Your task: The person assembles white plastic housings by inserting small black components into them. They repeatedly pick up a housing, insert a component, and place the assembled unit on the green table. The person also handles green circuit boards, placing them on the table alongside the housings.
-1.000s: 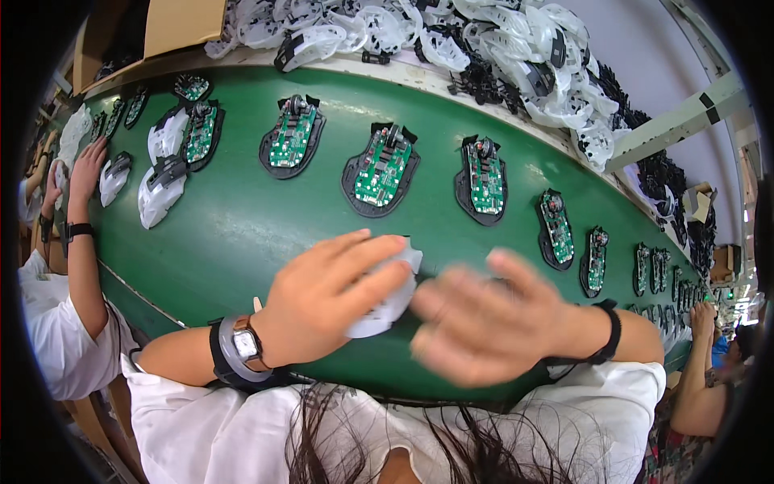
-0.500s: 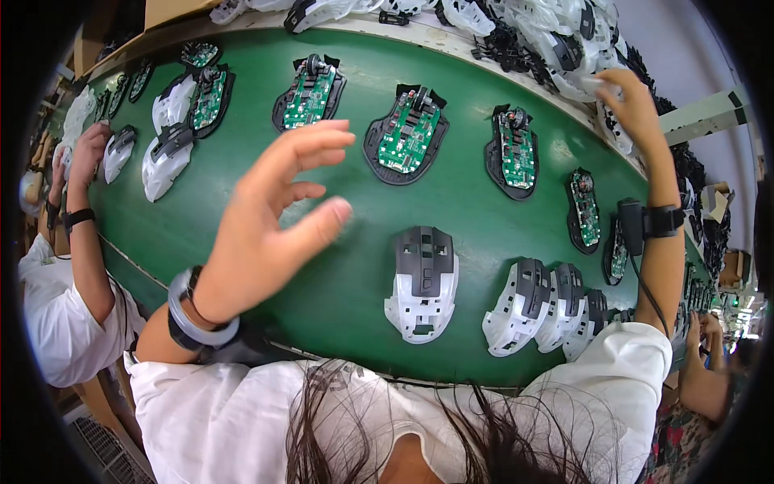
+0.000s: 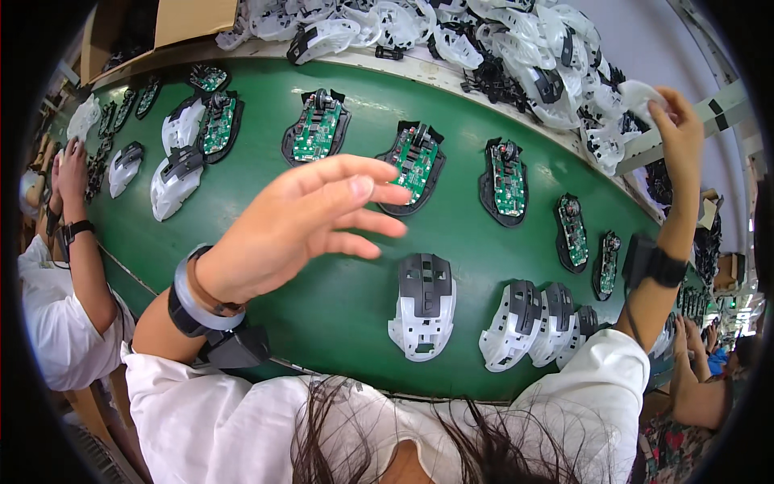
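My left hand [image 3: 314,218] hovers over the green table with its fingers spread and nothing in it. Its fingertips partly cover a mouse base with a green circuit board [image 3: 418,165]. Raised at the far right, my right hand [image 3: 679,117] pinches a white plastic mouse shell [image 3: 641,98] beside the heap of parts. A white and grey mouse top cover [image 3: 425,310] lies in front of me. To its right several similar covers [image 3: 516,327] stand in an overlapping row.
More mouse bases [image 3: 506,184] with circuit boards line the table. White shells and small black parts [image 3: 556,64] are heaped on the ledge behind. A cardboard box [image 3: 193,20] sits at the back left. A co-worker's hands [image 3: 71,169] are at the left edge.
My left hand has moved right and down, its palm turning downward. My right hand has drawn back to the right from the heap, with a white shell now plainly in its fingers.
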### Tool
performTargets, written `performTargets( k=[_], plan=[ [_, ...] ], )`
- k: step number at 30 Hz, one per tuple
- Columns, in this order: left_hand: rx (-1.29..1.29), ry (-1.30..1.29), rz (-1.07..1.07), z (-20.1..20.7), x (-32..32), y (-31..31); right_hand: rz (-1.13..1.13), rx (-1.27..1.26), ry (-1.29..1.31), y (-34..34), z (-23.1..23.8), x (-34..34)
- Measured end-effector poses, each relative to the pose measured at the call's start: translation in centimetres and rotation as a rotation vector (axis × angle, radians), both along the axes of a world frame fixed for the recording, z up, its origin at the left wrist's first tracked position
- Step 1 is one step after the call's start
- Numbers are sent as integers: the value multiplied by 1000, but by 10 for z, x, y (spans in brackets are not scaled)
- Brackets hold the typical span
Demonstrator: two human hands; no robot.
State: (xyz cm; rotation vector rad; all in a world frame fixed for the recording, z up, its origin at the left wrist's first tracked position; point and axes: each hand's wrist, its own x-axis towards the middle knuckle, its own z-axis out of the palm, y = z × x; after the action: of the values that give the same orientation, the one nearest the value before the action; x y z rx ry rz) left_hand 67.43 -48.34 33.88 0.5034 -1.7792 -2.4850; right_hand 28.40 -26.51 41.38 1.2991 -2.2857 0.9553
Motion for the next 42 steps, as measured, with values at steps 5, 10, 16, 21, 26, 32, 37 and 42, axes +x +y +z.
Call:
performTargets(
  k=[5,10,16,21,26,32,37,42],
  plan=[
    [730,223,-62,-14,-33,12,545,-161,186,-69,-33,162],
    [354,190,221,-15,-19,-9,966,-128,304,-92,-55,196],
    [129,61,221,-22,16,-10,99,386,544,-175,-114,79],
    [106,53,218,-30,26,-4,43,445,575,-196,-146,69],
    [-253,-52,216,-21,33,-11,341,345,559,-193,-147,69],
    [-126,-123,175,-8,49,-23,498,376,154,-191,-138,72],
    [211,6,374,-32,57,-6,385,265,-15,-146,-89,127],
    [349,56,342,-27,35,14,773,209,161,-86,-51,237]
  ],
)
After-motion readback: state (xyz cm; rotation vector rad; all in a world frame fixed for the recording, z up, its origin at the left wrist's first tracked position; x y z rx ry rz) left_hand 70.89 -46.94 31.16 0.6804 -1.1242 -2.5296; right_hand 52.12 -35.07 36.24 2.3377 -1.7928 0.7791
